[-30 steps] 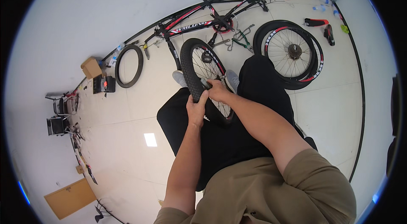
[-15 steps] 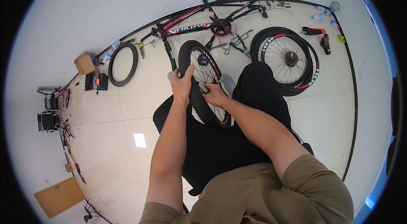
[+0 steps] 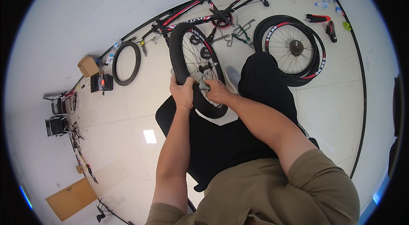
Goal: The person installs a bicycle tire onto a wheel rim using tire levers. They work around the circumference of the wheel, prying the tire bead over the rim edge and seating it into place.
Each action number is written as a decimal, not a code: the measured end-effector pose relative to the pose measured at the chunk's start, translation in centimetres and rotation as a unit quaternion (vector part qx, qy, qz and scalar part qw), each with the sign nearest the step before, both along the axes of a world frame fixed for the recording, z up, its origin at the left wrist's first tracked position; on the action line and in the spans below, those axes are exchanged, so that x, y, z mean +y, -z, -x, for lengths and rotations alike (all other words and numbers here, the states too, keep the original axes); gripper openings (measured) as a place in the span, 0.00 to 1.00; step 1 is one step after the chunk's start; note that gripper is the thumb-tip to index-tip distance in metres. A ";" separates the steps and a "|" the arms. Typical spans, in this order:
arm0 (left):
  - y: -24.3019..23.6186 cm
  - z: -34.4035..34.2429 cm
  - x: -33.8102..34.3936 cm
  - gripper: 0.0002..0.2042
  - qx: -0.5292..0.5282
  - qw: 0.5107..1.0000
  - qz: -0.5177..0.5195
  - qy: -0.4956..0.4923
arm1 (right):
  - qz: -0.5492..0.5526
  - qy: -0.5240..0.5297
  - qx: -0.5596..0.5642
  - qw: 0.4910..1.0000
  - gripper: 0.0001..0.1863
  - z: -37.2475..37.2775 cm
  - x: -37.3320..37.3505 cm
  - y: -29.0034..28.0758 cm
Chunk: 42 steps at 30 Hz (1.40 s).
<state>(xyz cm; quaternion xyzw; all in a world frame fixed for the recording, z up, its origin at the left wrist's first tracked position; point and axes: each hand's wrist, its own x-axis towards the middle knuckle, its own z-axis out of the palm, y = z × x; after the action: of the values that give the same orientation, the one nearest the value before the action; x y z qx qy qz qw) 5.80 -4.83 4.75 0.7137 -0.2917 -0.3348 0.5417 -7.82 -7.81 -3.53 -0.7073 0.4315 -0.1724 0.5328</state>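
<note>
A bicycle wheel with a knobbly black tyre and a red-and-white marked rim stands tilted between my knees. My left hand is closed round the tyre on its left side. At the inner side of the rim, low on the wheel, my right hand has its fingers curled. A light grey piece shows at those fingertips, too small to name; how the fingers hold it is partly hidden. The wheel's hub and spokes lie just beyond my right hand.
A black and red bicycle frame lies along the wall ahead. Another wheel with a sprocket cassette rests on a tyre at the right. A loose tyre, a cardboard box and a black toolbox lie at the left.
The wheel's top has shifted left, and the wheel has turned a little. My left hand has slid lower on the tyre. My right hand stays by the rim. The whole view has shifted slightly.
</note>
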 end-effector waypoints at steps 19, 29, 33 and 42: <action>0.7 -1.9 1.3 0.26 -0.241 0.961 -0.139 0.000 | -0.031 -0.202 0.196 0.959 0.13 0.6 2.0 1.7; -0.4 -2.3 2.5 0.16 -0.017 0.998 -0.056 0.034 | -0.032 -0.179 0.172 0.968 0.14 0.1 2.3 0.8; 0.2 -2.4 2.5 0.16 -0.023 0.998 -0.040 0.040 | -0.001 -0.136 0.135 0.982 0.13 -0.2 2.3 1.4; 0.8 -1.9 2.4 0.19 -0.057 0.997 -0.050 0.032 | 0.002 -0.095 0.159 0.983 0.13 -0.5 1.3 -0.1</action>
<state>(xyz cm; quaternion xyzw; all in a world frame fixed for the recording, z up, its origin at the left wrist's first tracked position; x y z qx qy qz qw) 7.73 -2.40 3.92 0.7482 -0.3278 -0.3246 0.4768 -7.30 -6.46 -3.40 -0.7645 0.4410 -0.0069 0.4701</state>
